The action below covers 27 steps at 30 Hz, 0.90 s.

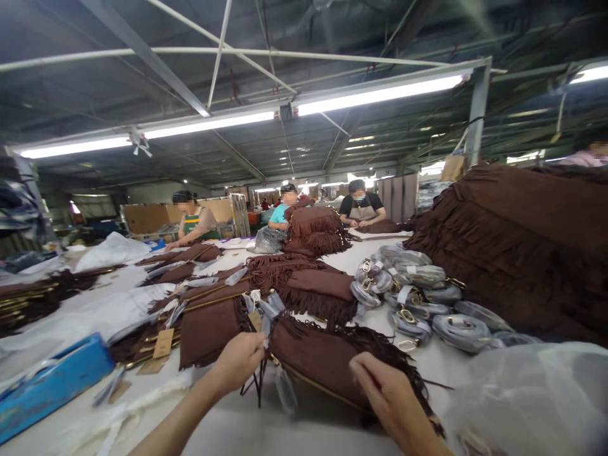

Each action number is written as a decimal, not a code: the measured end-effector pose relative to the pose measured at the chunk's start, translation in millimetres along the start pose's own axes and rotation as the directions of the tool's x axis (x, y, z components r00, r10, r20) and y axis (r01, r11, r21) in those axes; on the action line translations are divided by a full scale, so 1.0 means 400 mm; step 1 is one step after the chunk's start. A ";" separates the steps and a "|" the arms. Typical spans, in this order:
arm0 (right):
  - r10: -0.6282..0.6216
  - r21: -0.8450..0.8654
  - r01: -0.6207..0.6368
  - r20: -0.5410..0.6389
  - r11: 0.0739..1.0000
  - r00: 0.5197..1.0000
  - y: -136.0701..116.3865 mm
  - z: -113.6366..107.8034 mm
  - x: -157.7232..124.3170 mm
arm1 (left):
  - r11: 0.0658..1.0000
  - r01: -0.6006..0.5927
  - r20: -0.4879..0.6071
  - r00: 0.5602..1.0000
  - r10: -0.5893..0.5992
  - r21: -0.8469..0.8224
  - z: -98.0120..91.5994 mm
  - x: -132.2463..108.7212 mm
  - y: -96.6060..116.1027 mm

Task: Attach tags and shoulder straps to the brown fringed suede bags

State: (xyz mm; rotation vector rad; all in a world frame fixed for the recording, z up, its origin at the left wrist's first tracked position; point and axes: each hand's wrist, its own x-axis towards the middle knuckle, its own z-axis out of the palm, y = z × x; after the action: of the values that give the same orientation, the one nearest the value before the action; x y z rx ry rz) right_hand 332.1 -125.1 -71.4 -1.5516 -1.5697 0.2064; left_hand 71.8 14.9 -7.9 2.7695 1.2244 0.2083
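Observation:
A dark brown fringed bag [318,354] with a gold zip along its near edge lies on the table in front of me. At its left end my left hand [240,361] is closed, fingertips pinched beside a brown tag [255,320] and a clear plastic-wrapped piece [272,307]; what the fingers grip is hidden. Over the bag's right part, my right hand [392,396] has its fingers bent and loosely apart, at the brown surface, with nothing visible in them. A plastic-wrapped zip pull [285,387] hangs from the bag's near left corner.
Coiled plastic-wrapped straps [413,297] lie behind right, beside a tall pile of brown fringed bags [522,240]. More brown bags [211,329] lie left, near a blue bin [57,383]. A clear plastic bag [536,392] sits front right. Several people work across the table.

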 end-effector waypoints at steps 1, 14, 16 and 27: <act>0.006 0.051 -0.013 0.133 0.999 0.991 -0.034 0.018 -0.013 | 0.999 -0.023 0.015 1.000 0.023 -0.024 0.002 -0.014 0.017; -0.011 -0.023 0.018 0.253 1.000 0.967 -0.050 0.203 -0.102 | 0.995 -0.046 -0.063 0.997 0.040 -0.087 0.063 -0.097 0.138; -0.025 -0.040 0.037 0.270 0.998 0.963 -0.060 0.183 -0.081 | 0.998 -0.036 -0.007 0.999 0.037 0.055 0.080 -0.086 0.128; 0.242 -0.668 -0.085 0.146 0.739 0.959 0.102 -0.005 -0.055 | 0.981 0.064 0.002 0.998 -0.065 0.186 0.111 -0.059 -0.101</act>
State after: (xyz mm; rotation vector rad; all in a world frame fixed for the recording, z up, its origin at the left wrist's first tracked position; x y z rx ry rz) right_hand 358.7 -136.7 -107.4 -2.2939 -1.7893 -0.1033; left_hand 34.3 22.7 -59.6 2.8755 1.3968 0.0811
